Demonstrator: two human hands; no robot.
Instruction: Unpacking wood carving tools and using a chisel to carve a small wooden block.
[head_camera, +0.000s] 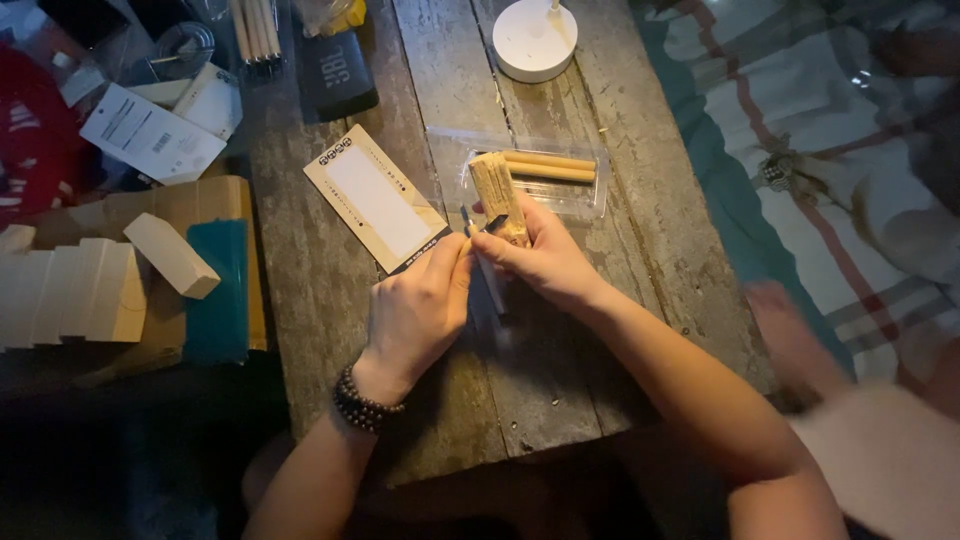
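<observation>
Both hands pinched: right hand (540, 258) on pale wood block (498, 195), left hand (418, 305) on half-hidden thin tool (484, 262)

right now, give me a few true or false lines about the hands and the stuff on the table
1. The right hand holds a pale wooden block. True.
2. The left hand wears a bead bracelet at the wrist. True.
3. The clear tray is empty. False: two wooden sticks lie in it.
4. The card lies right of the tray. False: it lies left of it, on the table.
5. A round white thing sits at the table's far edge. True.
6. The hands are far apart. False: they meet at a thin tool.
</observation>
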